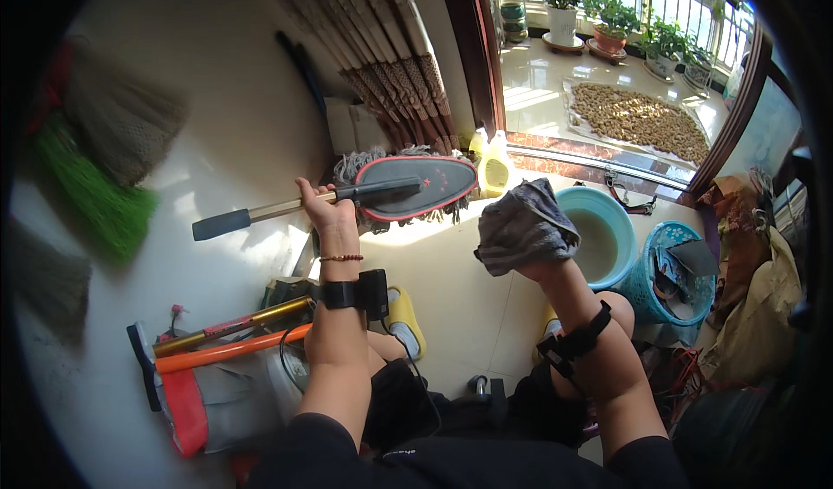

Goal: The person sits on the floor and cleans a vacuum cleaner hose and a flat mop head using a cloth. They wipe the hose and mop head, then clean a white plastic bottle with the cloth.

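My left hand (327, 210) grips the wooden handle of a flat duster brush (416, 186), whose oval grey back has a red rim and faces up. Grey fringe strands hang around its edge, and a dark grip (221, 225) ends the handle on the left. A crumpled grey cloth (527, 227) covers most of my right hand (539, 269), which holds it up to the right of the brush head. The cloth is apart from the brush. Just right of the cloth stands a light blue basin (626, 228) of cloudy water (590, 247).
A blue perforated basket (641, 284) of refuse stands beside the basin. Yellow bottles (496, 167) stand near the sliding-door track (599, 162). Beyond it, potted plants (561, 23) and drying brown pieces (638, 118) occupy the balcony floor. A green broom (94, 189) hangs left; long-handled tools (228, 346) lie below.
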The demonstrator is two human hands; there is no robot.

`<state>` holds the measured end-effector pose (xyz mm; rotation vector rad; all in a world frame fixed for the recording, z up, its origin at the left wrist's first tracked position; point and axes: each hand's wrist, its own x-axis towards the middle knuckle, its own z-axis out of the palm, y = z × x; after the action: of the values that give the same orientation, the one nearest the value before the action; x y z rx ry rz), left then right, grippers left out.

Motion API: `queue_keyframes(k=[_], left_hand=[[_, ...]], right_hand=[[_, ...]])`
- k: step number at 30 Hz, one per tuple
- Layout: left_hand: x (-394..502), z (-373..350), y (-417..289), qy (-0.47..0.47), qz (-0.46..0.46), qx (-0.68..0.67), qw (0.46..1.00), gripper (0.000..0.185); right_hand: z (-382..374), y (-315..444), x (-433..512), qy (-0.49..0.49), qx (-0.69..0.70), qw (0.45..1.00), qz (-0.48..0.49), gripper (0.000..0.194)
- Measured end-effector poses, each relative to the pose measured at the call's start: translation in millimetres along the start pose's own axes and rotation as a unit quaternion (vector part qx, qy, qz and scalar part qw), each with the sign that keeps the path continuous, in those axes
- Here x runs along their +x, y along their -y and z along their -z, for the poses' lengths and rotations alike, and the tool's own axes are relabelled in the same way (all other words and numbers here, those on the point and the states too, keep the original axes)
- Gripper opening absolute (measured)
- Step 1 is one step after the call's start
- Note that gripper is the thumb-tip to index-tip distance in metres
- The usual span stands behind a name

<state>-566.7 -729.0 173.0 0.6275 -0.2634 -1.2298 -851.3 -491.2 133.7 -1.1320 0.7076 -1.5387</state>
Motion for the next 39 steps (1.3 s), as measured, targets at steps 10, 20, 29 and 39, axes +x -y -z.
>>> queue_keyframes(k=[10,20,29,39], left_hand=[[-154.9,-5.1,29.1,0.401,0.043,0.004,0.915,0.028],[-131.1,39.7,22.1,0.49,0.553,0.201,0.643,0.085],[-190.9,36.6,57.9,0.385,0.407,0.343,0.754,0.032],[-157.4,37.2,38.0,0.354,0.549,-0.181,0.735,0.026]], right_hand=[[-21.0,-32.3,116.6,-0.071,0.421,0.886,-0.182,0.018],[58.2,-57.7,171.8,-0.201,0.292,0.932,0.074,0.025],[3.0,-51.5,137.1,-0.302,0.142,0.939,-0.083,0.028],[24.2,-27.0,149.4,-0.357,0.167,0.913,0.108,0.025]])
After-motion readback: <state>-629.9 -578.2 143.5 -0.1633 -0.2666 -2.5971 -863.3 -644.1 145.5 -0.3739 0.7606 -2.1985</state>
